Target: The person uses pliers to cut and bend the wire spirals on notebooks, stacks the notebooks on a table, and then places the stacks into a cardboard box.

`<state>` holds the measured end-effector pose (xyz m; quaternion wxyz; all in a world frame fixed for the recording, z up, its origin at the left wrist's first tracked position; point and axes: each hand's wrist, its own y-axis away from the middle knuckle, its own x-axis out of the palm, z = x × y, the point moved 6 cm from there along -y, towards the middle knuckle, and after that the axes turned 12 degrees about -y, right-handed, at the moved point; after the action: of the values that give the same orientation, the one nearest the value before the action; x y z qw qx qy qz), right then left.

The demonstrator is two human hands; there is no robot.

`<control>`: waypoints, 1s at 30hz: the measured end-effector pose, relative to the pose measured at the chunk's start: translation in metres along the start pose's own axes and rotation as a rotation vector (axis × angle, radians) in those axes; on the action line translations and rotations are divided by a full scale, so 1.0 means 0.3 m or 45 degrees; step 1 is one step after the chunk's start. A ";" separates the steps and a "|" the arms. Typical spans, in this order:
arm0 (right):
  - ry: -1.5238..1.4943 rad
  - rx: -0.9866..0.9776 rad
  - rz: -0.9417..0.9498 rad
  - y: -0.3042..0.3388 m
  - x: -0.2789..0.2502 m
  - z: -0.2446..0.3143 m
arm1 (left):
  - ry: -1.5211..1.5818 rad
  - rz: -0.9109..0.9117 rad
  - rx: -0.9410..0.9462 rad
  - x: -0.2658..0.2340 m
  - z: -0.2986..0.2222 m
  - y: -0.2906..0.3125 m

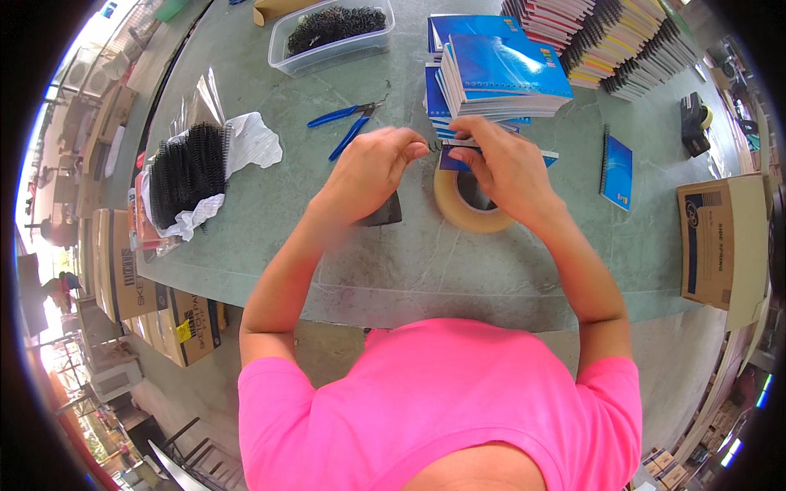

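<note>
Notebook (453, 160), blue-covered, lay over the far rim of the tape roll (448, 203), its edge held in the grip of the right hand (512, 168), thumb against fingers. A black coil (436, 147) showed at its left end, just beyond the roll, where the grip of the left hand (372, 164) was pinched narrow, seemingly on the wire. The notebook was probably light and bendy with a slick cover, best held along its page edges; the thin coil looked springy, best taken by its tip. On the worktop (393, 274), blue pliers (352, 135) lay left of the roll, and stacked notebooks (508, 74) stood beyond it
</note>
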<state>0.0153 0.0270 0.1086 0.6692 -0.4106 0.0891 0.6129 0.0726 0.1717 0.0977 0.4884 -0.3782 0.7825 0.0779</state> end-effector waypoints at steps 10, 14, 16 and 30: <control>-0.166 0.122 0.050 -0.005 -0.010 -0.017 | -0.116 -0.017 -0.008 0.004 -0.063 -0.032; -0.163 -0.108 -0.179 0.027 -0.079 0.020 | -0.010 0.001 -0.143 0.039 -0.039 -0.012; -0.149 -0.140 -0.345 0.062 -0.188 0.019 | -0.019 0.006 -0.154 0.043 -0.029 -0.013; 0.343 0.196 -0.421 0.338 -0.448 -0.267 | 0.113 0.118 -0.183 0.031 -0.023 -0.004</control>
<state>-0.0759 -0.1351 0.0958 0.7720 -0.4454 0.1556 0.4260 0.0662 0.1627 0.0938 0.4209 -0.3787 0.8124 0.1395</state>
